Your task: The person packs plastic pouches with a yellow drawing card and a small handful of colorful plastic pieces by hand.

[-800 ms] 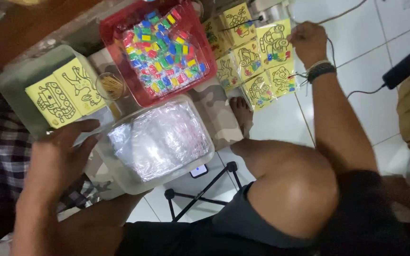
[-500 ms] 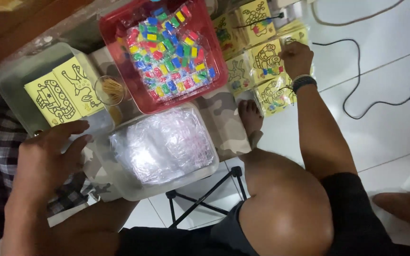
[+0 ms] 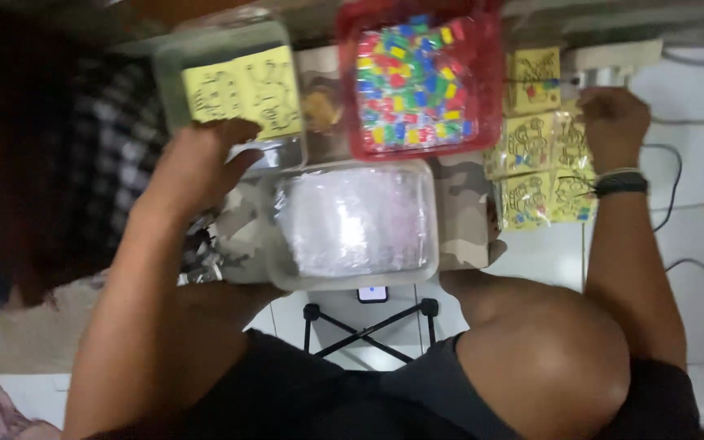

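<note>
Yellow picture packets (image 3: 541, 173) fanned on the floor beside the right knee, right hand (image 3: 613, 126) on their upper edge.

Looked thin, light, film-wrapped, probably slick and floppy; best pinched at an edge or corner, one at a time. Right grip curled shut at the pile's top edge, whether pinching a packet could not be told. Left hand (image 3: 197, 167) laid flat, fingers spread, on the clear tub of yellow sheets (image 3: 234, 90). Between them, red basket of coloured blocks (image 3: 417, 81) and clear tub of plastic bags (image 3: 352, 222) on camouflage cloth (image 3: 459, 220).

Yellow picture packets (image 3: 541, 171) (flat, overlapping) beside red tray (image 3: 492, 98)
</note>
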